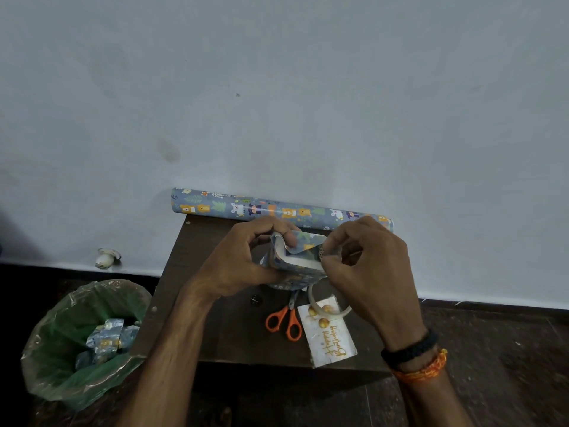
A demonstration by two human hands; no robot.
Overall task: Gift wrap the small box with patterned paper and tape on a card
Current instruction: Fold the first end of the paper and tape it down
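Left hand (243, 260) and right hand (366, 266) each pinch the glossy patterned paper folded around the small box (297, 257), held above the dark table (234, 331). Rectangular card (331, 337) lies at 6 o'clock.

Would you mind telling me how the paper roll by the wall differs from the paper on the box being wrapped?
The paper roll lies untouched on the table against the wall; the box is gripped by the left hand and right hand. The roll's paper is smooth and tightly rolled; the box's paper is creased, with one end flap open. Both share the blue animal print.
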